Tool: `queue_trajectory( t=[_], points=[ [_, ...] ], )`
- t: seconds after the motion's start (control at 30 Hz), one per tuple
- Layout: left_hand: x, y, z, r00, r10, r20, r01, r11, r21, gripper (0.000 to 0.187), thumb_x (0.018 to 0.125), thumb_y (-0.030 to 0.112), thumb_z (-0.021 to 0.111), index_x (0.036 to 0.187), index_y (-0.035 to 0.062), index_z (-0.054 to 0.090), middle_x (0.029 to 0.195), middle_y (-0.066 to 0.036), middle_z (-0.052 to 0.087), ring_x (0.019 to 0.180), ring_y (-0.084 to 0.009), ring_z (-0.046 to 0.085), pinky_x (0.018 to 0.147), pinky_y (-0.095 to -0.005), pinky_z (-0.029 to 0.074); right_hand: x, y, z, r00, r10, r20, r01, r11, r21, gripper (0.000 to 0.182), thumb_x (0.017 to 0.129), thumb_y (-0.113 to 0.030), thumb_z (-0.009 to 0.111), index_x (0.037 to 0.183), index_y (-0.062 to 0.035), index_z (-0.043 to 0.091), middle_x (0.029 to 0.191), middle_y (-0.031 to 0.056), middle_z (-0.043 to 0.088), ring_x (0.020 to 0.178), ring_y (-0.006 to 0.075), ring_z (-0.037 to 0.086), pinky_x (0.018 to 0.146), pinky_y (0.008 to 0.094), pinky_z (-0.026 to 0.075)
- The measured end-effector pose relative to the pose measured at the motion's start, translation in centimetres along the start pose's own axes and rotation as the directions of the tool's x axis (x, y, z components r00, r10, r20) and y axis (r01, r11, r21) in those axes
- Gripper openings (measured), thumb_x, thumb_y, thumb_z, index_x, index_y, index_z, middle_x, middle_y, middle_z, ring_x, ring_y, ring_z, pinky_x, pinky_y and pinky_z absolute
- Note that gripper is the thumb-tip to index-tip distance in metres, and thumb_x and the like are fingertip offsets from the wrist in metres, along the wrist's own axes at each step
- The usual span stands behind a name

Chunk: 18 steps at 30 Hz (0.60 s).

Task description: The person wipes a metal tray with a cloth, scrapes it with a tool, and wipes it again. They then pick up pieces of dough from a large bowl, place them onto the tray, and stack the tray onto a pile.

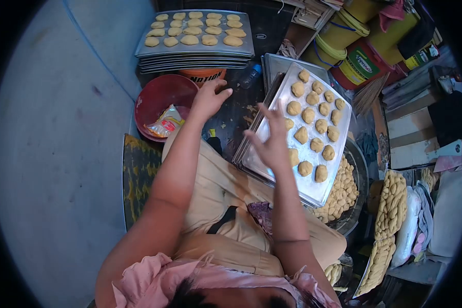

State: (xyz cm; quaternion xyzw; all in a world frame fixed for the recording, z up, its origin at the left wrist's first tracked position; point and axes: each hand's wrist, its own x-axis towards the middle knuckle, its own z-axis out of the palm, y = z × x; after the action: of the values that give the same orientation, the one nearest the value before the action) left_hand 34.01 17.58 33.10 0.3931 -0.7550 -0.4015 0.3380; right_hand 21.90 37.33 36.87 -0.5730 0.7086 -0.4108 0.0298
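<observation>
My left hand (209,101) is raised near the red basin (145,105), thumb apart from the fingers and nothing seen in it. Inside the basin lies a printed plastic packet (167,122). My right hand (272,134), fingers spread, overlaps the left edge of a metal tray (339,154). Rows of dough balls (308,115) sit on this tilted tray, which tops a stack beside my right knee. Under its lower right side, a large round tub holds many small dough pieces (342,192).
At the far left, stacked trays (195,62) carry flattened dough pieces (192,39) above an orange bucket (203,76). A water bottle (251,76) stands beside them. Yellow buckets (339,33) crowd the upper right. Braided dough (391,203) lies at the right. A pale wall (51,154) bounds the left.
</observation>
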Motion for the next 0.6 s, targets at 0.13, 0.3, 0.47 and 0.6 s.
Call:
queue_trajectory(
  t=[0.13, 0.3, 0.47, 0.6],
  points=[
    [5.0, -0.9, 1.8, 0.892, -0.019, 0.453, -0.041, 0.992, 0.121, 0.040, 0.085, 0.025, 0.067, 0.115, -0.0012, 0.063, 0.119, -0.017, 0.062, 0.110, -0.0254, 0.060, 0.095, -0.0346, 0.045, 1.0, 6.8, -3.9, 0.964, 0.238, -0.121, -0.265, 0.915, -0.304, 0.071, 0.080, -0.036, 0.072, 0.140, -0.0130, 0.045, 0.152, 0.0265, 0.025, 0.135, 0.0407, 0.035, 0.108, 0.0535, 0.028],
    [12.2, -5.6, 9.2, 0.781, -0.215, 0.586, 0.166, 0.977, 0.136, 0.030, 0.087, 0.022, 0.064, 0.111, 0.0033, 0.065, 0.102, -0.011, 0.064, 0.092, -0.0233, 0.061, 0.074, -0.0352, 0.048, 5.3, 11.2, -3.3, 0.940, 0.342, 0.004, -0.292, 0.810, -0.508, 0.075, 0.086, -0.056, 0.057, 0.147, -0.0166, 0.035, 0.154, 0.0239, 0.021, 0.142, 0.0395, 0.023, 0.111, 0.0624, 0.013],
    [16.7, -15.8, 20.6, 0.776, -0.411, 0.479, 0.327, 0.911, 0.251, 0.029, 0.086, 0.024, 0.058, 0.101, 0.0027, 0.070, 0.091, -0.017, 0.070, 0.073, -0.0318, 0.068, 0.067, -0.0432, 0.054, 10.5, 13.6, -2.9, 0.951, 0.310, 0.024, -0.233, 0.762, -0.604, 0.075, 0.088, -0.061, 0.049, 0.148, -0.0194, 0.033, 0.157, 0.0189, 0.016, 0.143, 0.0391, 0.020, 0.110, 0.0658, 0.010],
    [19.7, -19.6, 27.3, 0.847, -0.215, 0.486, 0.036, 0.935, 0.352, 0.031, 0.087, 0.020, 0.049, 0.103, 0.0023, 0.070, 0.107, -0.020, 0.067, 0.095, -0.0350, 0.066, 0.083, -0.0444, 0.053, 11.4, 16.1, -1.9, 0.926, 0.372, 0.062, -0.242, 0.712, -0.659, 0.077, 0.088, -0.063, 0.047, 0.149, -0.0194, 0.031, 0.156, 0.0194, 0.019, 0.143, 0.0393, 0.019, 0.108, 0.0685, 0.008]
  ],
)
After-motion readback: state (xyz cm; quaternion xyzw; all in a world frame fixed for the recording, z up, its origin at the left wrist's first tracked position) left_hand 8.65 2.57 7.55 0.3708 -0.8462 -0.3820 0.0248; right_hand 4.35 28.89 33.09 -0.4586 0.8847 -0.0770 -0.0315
